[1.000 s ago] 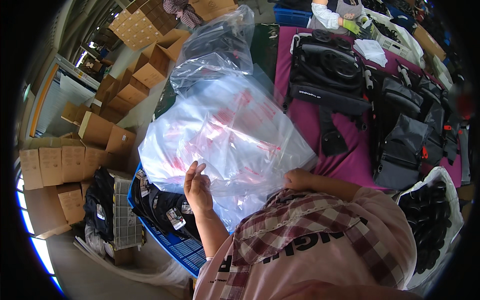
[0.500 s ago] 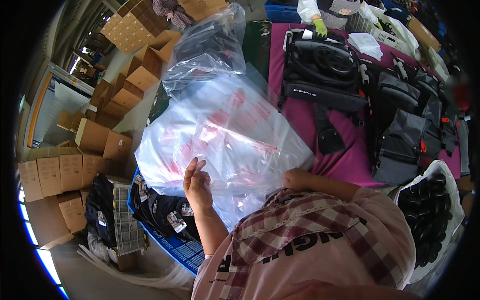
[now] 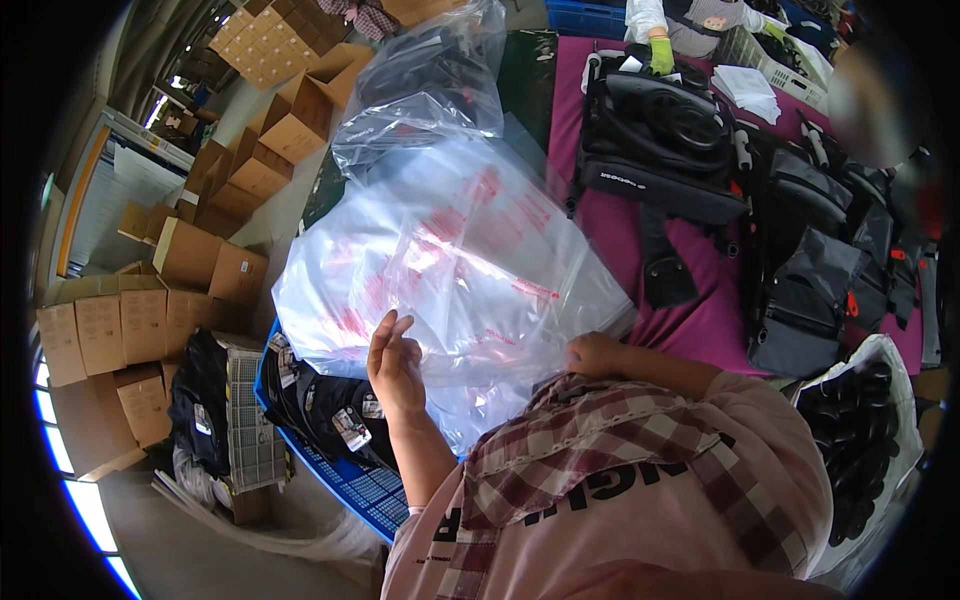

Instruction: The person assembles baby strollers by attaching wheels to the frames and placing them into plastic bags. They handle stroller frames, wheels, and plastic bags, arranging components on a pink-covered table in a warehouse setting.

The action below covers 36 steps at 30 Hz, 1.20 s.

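Observation:
A pile of large clear plastic bags [image 3: 450, 250] with red printing is spread on the table before me. At its near edge my left hand [image 3: 397, 362] has its fingers curled, closed on the film of the top bag. To the right, my right hand [image 3: 593, 354] is closed on the same near edge; its fingertips are hidden. Slack film hangs between and below both hands. Farther back lies a dark folded item inside a clear bag [image 3: 425, 85]. A folded black stroller [image 3: 660, 140] rests to the right of the pile, apart from my hands.
Across the table, a co-worker's green-gloved hand [image 3: 660, 55] touches the stroller. More folded strollers [image 3: 810, 270] lie on the purple cloth [image 3: 625, 265]. At left stand a blue crate [image 3: 350, 495] of black packed items and open cartons [image 3: 255, 165]. A white sack [image 3: 905, 420] holds black wheels.
My hands keep almost the same place and closed hold on the bag. The table and its things appear shifted slightly right and up in the view.

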Motion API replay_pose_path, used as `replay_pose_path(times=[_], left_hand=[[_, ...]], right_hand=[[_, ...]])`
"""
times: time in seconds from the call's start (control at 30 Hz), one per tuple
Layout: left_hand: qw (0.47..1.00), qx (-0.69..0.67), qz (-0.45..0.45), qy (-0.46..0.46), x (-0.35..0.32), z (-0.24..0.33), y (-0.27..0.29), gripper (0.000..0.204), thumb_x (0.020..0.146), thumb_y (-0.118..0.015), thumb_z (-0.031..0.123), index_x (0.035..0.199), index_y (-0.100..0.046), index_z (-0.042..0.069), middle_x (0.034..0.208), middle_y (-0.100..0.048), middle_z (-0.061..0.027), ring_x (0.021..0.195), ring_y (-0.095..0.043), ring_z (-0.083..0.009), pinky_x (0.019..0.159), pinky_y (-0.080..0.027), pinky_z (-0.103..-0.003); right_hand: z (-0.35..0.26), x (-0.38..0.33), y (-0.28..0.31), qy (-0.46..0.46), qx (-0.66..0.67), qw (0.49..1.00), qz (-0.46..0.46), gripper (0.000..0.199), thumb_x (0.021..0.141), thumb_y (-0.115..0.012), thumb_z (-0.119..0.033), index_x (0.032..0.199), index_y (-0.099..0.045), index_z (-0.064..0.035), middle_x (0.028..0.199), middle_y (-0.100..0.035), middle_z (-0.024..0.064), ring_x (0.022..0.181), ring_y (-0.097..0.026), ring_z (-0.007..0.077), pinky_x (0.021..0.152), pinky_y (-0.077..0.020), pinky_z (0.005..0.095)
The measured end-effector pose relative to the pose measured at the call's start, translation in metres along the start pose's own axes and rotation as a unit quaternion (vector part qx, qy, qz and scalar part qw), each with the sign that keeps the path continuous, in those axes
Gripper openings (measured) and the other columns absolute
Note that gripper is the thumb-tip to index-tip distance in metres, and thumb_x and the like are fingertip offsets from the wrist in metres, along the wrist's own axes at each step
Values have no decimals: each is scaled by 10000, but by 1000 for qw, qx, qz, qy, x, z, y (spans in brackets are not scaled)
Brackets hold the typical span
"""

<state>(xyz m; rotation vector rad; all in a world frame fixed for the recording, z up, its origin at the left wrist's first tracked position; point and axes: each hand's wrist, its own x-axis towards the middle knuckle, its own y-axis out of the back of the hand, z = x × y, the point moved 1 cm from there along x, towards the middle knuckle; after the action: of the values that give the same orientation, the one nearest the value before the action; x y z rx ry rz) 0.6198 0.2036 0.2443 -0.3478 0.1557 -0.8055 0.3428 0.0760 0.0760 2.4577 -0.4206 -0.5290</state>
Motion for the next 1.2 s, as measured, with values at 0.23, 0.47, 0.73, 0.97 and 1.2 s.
replay_pose_path(times=[0.23, 0.47, 0.73, 0.97, 1.2], left_hand=[[999, 33, -11, -4, 2, 4, 0, 381, 889, -526, 92, 1240, -529, -57, 1061, -663, -127, 674, -519, -108, 644, -398, -217], [1000, 27, -10, -3, 5, 2, -6, 390, 870, -504, 67, 1245, -523, -41, 1063, -654, -136, 638, -503, -91, 604, -373, -215], [999, 28, -27, 4, 10, 1, -13, 354, 905, -477, 76, 1235, -530, -41, 1065, -655, -141, 644, -506, -90, 591, -372, -205], [999, 25, -45, 0, 12, 0, -10, 369, 899, -478, 86, 1243, -528, -39, 1070, -655, -141, 641, -503, -94, 598, -376, -213], [999, 26, -29, 1, 9, -1, -8, 371, 895, -479, 83, 1243, -530, -37, 1069, -656, -134, 646, -508, -98, 609, -381, -216]], right_hand=[[5, 4, 0, 16, -1, 1000, 0, 321, 739, -611, -337, 792, -637, -22, 813, -655, 204, 788, -626, 375, 716, -484, 447], [10, 6, -4, 25, 7, 1000, 6, 330, 753, -607, -351, 802, -637, -25, 830, -660, 198, 804, -629, 376, 725, -485, 449], [12, 6, -8, 12, 19, 1000, 2, 333, 760, -616, -357, 817, -636, -30, 852, -663, 192, 821, -627, 372, 736, -480, 447], [6, 5, -2, -6, 21, 1000, -14, 339, 766, -614, -360, 830, -639, -29, 877, -661, 197, 847, -623, 371, 745, -476, 447], [10, 7, -3, 4, 17, 1000, -8, 335, 755, -612, -351, 827, -636, -25, 865, -659, 199, 831, -622, 378, 739, -477, 449]])
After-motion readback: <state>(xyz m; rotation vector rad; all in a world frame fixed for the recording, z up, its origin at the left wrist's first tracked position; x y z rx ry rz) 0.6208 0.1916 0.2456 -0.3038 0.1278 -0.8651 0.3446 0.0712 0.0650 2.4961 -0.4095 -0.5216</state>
